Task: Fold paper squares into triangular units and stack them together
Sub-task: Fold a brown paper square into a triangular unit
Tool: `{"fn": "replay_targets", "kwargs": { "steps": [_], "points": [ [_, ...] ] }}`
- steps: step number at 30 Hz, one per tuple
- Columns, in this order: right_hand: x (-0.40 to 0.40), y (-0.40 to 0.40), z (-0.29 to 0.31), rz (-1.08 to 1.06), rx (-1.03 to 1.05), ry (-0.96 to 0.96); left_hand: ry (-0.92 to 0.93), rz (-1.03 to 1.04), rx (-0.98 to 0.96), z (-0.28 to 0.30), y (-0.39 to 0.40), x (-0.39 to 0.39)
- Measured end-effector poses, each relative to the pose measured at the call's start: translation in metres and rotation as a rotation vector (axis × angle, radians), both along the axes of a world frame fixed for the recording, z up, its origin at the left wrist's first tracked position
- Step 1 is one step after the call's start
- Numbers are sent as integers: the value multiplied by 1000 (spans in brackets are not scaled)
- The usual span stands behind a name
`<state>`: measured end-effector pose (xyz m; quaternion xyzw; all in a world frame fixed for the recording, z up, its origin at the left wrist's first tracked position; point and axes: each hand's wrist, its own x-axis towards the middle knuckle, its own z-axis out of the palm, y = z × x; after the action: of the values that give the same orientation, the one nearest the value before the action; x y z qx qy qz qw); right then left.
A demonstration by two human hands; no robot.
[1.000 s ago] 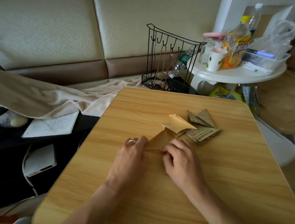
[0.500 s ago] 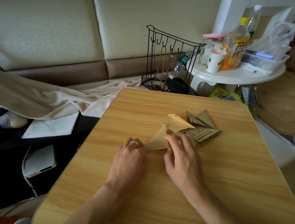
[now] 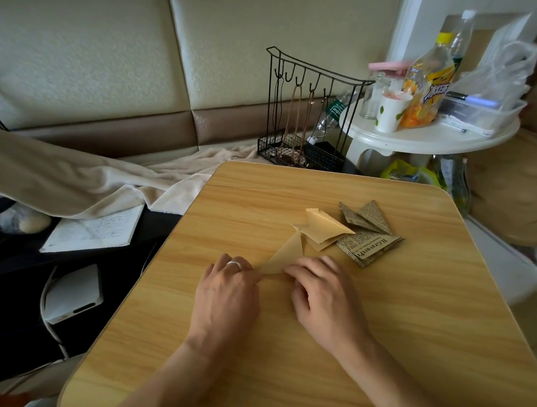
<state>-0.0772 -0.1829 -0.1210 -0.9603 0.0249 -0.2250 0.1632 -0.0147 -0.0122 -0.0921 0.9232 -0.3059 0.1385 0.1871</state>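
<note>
Tan kraft paper, folded into a flat triangular unit (image 3: 285, 256), is held down on the light wood-grain tabletop (image 3: 398, 321) between both hands. The left hand (image 3: 228, 298), with a silver ring (image 3: 235, 265) on one finger, is curled knuckles-up, and its fingertips are pinched onto the unit's lower left corner. The right hand (image 3: 324, 290) is curled in the same way, back upward, and its bent fingers are pressed on the unit's lower edge at the right; whether the thumb is under the paper cannot be told. Both forearms are extended from the near edge of the tabletop and angled inward, so that the two hands are brought close together, just apart, near the middle of the surface. The unit's long lower edge is laid roughly left to right between the fingertips, and its apex is pointed away from the person, toward the far side of the tabletop, with the upper flap slightly lifted. Just beyond that apex, a second tan folded paper unit (image 3: 323, 226) is seen, its sharp tip directed to the right and overlapping a pile of folded newsprint-patterned paper units (image 3: 368, 240). Farther back, a black wire rack (image 3: 305, 113) is stood beside a round white side table (image 3: 429, 136), on which an orange-labelled drink bottle (image 3: 425, 91) is kept.
</note>
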Motion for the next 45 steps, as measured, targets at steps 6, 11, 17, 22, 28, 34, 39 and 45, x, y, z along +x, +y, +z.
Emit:
{"fn": "replay_targets", "kwargs": {
  "steps": [6, 11, 17, 22, 28, 34, 39, 45],
  "points": [
    [0, 1, 1, -5, 13, 11, 33, 47, -16, -1, 2, 3],
    [0, -1, 1, 36, 20, -12, -20, -54, -37, -1, 0, 6],
    [-1, -1, 5, 122, 76, -31, -20, -207, -62, -2, -1, 7],
    [-1, 1, 4, 102, 79, -29, 34, -208, -54, -5, -4, 10],
    [-1, 1, 4, 111, 33, -112, 74, -123, 26, -17, -3, 16],
    [-1, 1, 4, 133, 56, -52, 112, -8, 79, -23, -5, 18],
    [-2, 1, 6, 157, 70, -48, 148, 41, 89, -24, -6, 21],
    [-1, 1, 6, 165, 82, -52, 211, 81, 184, -21, -5, 22]
  ]
}}
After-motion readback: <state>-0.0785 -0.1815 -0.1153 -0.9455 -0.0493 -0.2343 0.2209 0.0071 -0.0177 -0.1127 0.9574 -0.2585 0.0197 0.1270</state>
